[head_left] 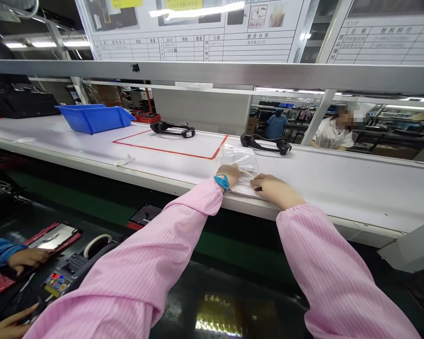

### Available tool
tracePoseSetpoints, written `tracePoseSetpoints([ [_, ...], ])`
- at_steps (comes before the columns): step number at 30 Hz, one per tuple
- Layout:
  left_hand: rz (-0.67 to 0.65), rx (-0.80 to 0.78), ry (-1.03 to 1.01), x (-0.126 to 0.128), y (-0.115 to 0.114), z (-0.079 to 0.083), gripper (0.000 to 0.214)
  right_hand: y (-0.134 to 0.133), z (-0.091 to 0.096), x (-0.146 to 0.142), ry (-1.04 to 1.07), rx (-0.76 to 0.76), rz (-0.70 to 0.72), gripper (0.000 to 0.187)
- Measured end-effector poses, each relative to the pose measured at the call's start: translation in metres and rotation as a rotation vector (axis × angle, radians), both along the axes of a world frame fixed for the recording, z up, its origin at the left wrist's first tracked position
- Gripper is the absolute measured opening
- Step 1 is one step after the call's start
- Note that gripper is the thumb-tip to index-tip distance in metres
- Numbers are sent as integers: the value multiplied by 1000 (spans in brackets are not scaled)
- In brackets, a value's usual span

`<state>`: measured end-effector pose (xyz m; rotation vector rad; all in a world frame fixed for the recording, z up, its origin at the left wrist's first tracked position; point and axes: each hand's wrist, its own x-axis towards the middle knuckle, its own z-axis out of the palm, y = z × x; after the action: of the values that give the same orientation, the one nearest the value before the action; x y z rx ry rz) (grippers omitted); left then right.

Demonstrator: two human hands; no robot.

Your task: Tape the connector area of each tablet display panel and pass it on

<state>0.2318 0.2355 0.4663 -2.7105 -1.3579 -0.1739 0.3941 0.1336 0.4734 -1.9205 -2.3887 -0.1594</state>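
A transparent plastic bag [243,157] lies flat on the white shelf, near its front edge. My left hand [230,174], with a blue strap around the wrist, is closed at the bag's lower left side; its fingertips are hidden. At the lower right corner of the bag, my right hand [271,188] has its fingers bent together on the plastic. A small black piece shows on one finger of that hand. White sheet-like material shows under both hands. Whatever the bag may contain cannot be made out.
Behind the bag rest a black headset-like device [265,143] and another similar device [173,130] by a red taped outline [162,149]. A blue bin [95,118] stands left. A metal rail [212,73] crosses above. A co-worker's hand [30,259] is at lower left.
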Motion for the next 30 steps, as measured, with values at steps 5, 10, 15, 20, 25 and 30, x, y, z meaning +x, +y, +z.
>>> tracePoseSetpoints([
  [5, 43, -19, 34, -3, -2, 6, 40, -4, 2, 6, 65, 23, -8, 30],
  [10, 30, 33, -26, -19, -14, 16, 39, -10, 11, 10, 92, 138, -34, 32],
  [15, 42, 80, -125, -26, -18, 33, 36, -8, 15, 5, 78, 302, 35, 38],
  [20, 31, 92, -183, -27, -23, 40, 32, 11, 18, 0, -3, 436, 75, 35],
  [25, 21, 114, -216, -29, -24, 37, 25, 16, 26, -10, -133, 508, 130, 31],
  [30, 36, 139, -251, -30, -18, 33, 28, 5, 25, -26, -175, 360, 108, 39],
])
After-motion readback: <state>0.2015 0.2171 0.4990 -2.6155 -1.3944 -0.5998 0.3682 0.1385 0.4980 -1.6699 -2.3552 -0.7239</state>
